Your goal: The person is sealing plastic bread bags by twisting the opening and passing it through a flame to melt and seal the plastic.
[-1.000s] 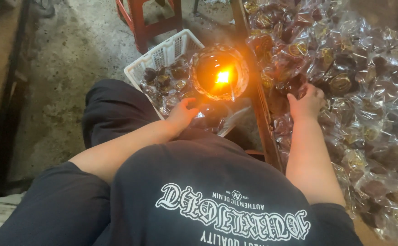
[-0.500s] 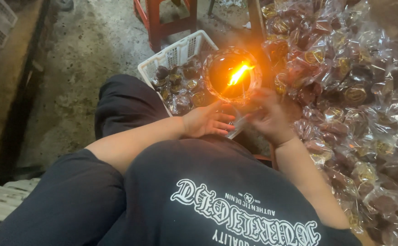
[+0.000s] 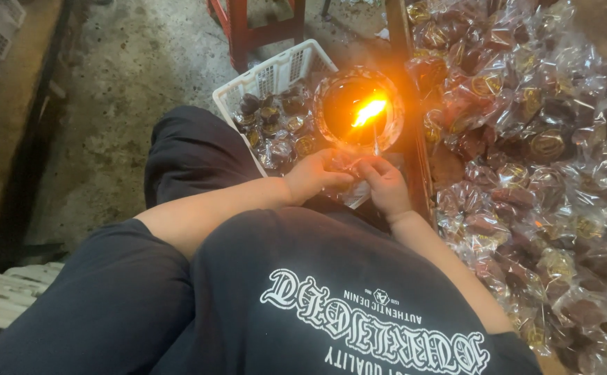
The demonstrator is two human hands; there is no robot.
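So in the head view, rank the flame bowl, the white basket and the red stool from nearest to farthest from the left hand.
From the left hand:
1. Flame bowl, just above the hand, slightly to its right.
2. White basket, up and to the left, beside the bowl.
3. Red stool, beyond the basket at the top of the picture.

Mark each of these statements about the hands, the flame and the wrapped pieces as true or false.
1. A flame burns in the round glass bowl. True.
2. The left hand and right hand are far apart. False: they meet at one clear-wrapped piece just below the bowl.
3. The white slatted plastic basket is empty. False: it holds dark wrapped pieces.
4. A heap of clear-wrapped dark pieces lies right of the hands. True.
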